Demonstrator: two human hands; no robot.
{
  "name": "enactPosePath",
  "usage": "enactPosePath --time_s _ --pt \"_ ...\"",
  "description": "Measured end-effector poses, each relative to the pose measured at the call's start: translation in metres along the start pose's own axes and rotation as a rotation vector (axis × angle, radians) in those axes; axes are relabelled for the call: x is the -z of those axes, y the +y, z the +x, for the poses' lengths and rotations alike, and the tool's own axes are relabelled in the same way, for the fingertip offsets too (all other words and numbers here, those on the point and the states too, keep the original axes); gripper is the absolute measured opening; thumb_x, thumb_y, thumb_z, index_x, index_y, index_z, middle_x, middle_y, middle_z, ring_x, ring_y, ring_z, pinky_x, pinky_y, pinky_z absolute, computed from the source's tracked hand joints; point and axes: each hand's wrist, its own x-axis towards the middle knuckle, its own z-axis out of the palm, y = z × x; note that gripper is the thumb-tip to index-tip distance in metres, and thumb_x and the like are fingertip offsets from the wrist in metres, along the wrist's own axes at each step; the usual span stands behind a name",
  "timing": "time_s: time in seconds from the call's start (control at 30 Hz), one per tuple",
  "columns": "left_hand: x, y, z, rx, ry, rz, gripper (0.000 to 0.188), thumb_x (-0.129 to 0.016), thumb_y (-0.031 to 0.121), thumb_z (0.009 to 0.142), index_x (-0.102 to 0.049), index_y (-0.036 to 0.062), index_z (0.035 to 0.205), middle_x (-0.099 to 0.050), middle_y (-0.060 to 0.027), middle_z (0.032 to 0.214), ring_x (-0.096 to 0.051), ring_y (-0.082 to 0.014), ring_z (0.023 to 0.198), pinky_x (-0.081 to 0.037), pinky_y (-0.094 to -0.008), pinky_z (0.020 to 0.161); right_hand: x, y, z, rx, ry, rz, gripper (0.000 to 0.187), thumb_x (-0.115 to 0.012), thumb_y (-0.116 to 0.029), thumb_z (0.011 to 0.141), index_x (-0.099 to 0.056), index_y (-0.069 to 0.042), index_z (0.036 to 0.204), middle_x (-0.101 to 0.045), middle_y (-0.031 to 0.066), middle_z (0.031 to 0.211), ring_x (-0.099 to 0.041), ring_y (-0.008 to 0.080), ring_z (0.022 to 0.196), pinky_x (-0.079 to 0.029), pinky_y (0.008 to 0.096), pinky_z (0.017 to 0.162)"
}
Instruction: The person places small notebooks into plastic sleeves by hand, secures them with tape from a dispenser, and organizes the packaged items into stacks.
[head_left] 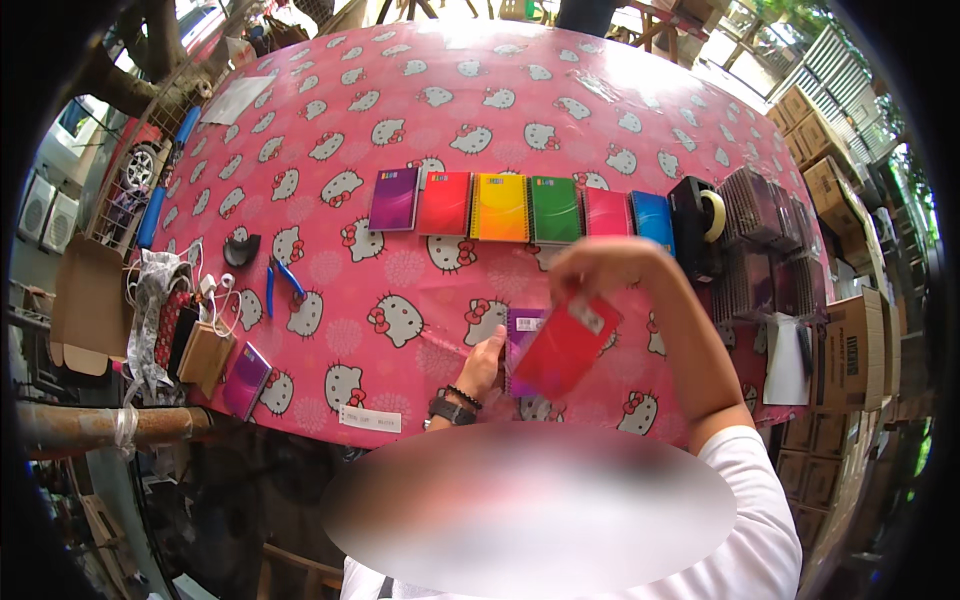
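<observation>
Over the pink cat-print tablecloth, my right hand grips a red notebook by its upper edge. The notebook is tilted, with a white label near its top. Partly covered by it is a purple spiral notebook, also labelled. My left hand is closed at the spiral edge of that purple notebook, some fingers hidden. Beyond my hands runs a row of notebooks: purple, red, yellow, green, pink and blue.
A black tape dispenser stands right of the row, before stacked spiral notebooks. Cardboard boxes line the right side. At left lie blue-handled pliers, another purple notebook and a brown box. A label strip lies near the front edge.
</observation>
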Motion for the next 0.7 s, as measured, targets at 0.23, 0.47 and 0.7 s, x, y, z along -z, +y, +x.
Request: enactPosePath --time_s 0.23,0.47,0.7 --pt "-0.018 0.021 -0.015 -0.172 0.068 0.560 0.047 -0.073 0.024 0.075 -0.055 -0.0009 0.111 -0.063 -0.0067 0.100 -0.059 -0.0127 0.088 -0.047 -0.0278 0.079 -0.054 0.041 0.071 -0.049 0.274 -0.175 0.019 -0.060 -0.004 0.069 -0.061 -0.006 0.088 -0.059 0.0109 0.076 -0.059 0.0261 0.077 -0.048 0.0368 0.071" --pt "-0.023 0.023 -0.013 -0.104 0.050 0.491 0.046 -0.073 0.020 0.076 -0.054 -0.0030 0.111 -0.063 -0.0089 0.101 -0.059 -0.0134 0.089 -0.047 -0.0282 0.080 -0.037 0.073 0.134 -0.425 0.707 -0.854 0.034 -0.061 -0.025 0.080 -0.053 -0.014 0.111 -0.050 0.0127 0.114 -0.049 0.0324 0.106 -0.047 0.0446 0.078" --pt "-0.009 0.006 -0.009 -0.071 0.055 0.416 0.041 -0.071 0.018 0.077 -0.055 -0.0022 0.109 -0.063 -0.0079 0.099 -0.059 -0.0118 0.085 -0.047 -0.0264 0.078 -0.033 0.061 0.138 -0.366 0.598 -0.859 0.031 -0.058 -0.021 0.079 -0.055 -0.011 0.108 -0.051 0.0181 0.108 -0.056 0.0344 0.096 -0.052 0.0443 0.074"
